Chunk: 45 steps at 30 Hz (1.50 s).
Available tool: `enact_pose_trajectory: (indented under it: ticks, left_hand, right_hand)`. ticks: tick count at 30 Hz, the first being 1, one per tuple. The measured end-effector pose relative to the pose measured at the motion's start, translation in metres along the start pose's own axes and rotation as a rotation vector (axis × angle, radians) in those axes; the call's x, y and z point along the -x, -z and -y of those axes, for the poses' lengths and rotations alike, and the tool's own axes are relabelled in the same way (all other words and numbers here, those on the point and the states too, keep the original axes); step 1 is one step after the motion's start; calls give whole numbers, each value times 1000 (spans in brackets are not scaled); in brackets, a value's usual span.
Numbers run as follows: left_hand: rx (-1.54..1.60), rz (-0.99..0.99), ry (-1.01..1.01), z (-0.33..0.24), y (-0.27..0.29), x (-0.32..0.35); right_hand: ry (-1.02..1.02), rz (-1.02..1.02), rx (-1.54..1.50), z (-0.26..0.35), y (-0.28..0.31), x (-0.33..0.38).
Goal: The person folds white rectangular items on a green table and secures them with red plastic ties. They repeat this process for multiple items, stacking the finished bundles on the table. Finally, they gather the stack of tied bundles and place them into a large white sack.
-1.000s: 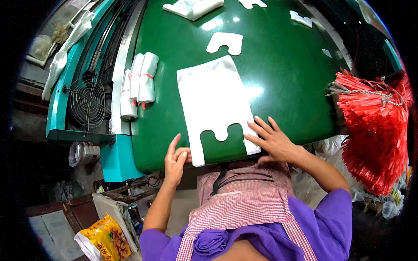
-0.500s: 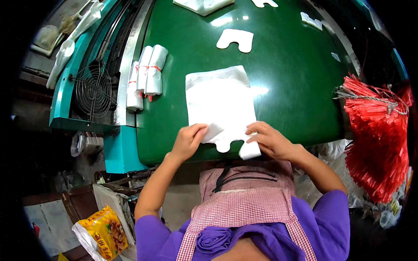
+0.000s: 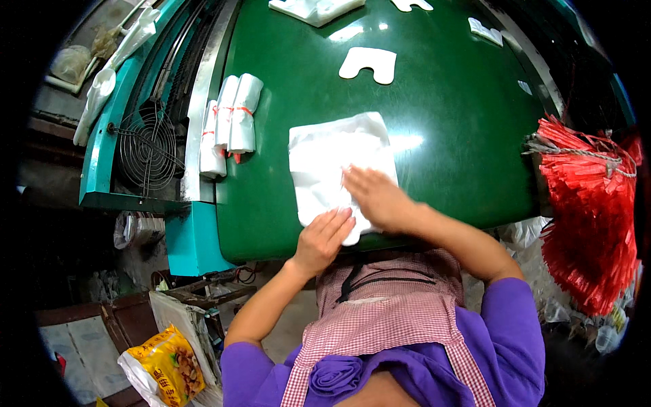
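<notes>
A stack of white plastic bags (image 3: 339,146) lies flat on the green table (image 3: 461,156), close to its near edge. My left hand (image 3: 324,237) rests with its fingers stretched out on the stack's near left part. Farther up and to the right, my right hand (image 3: 380,198) lies flat across the middle of the stack, fingers extended. The palms and hands cover much of the stack's near end, where a small rounded tab shows between them. Neither hand grips anything.
Rolled white bag bundles (image 3: 241,119) tied with red strips lie at the table's left side. A white cut-out piece (image 3: 368,64) and another bag stack (image 3: 316,9) sit farther back. A bunch of red plastic strips (image 3: 584,217) hangs at the right. Left stands a wire fan guard (image 3: 146,148).
Both hands have left the near corners and moved inward over the stack. The corner flaps they were holding are now folded or covered beneath the hands.
</notes>
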<state>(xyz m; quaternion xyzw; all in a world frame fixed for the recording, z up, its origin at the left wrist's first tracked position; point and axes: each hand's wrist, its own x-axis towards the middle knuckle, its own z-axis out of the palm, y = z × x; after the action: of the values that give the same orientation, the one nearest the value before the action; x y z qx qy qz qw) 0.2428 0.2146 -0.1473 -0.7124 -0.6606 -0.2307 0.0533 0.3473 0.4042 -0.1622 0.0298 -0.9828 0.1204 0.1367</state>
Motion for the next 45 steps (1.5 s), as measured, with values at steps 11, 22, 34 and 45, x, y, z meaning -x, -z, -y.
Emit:
enact_pose_trajectory:
  ticks: [11, 22, 34, 45]
  left_hand:
    - [-77, -184, 163, 51, 16, -57]
    - [-79, 136, 259, 49, 9, -60]
    - [241, 324, 156, 43, 39, -10]
    - [46, 534, 68, 44, 37, -63]
  right_hand:
    - [-141, 8, -53, 8, 8, -7]
    - [-698, -158, -1666, 60, 21, 45]
    - [89, 12, -754, -3, 11, 42]
    - [301, 312, -284, -49, 40, 27]
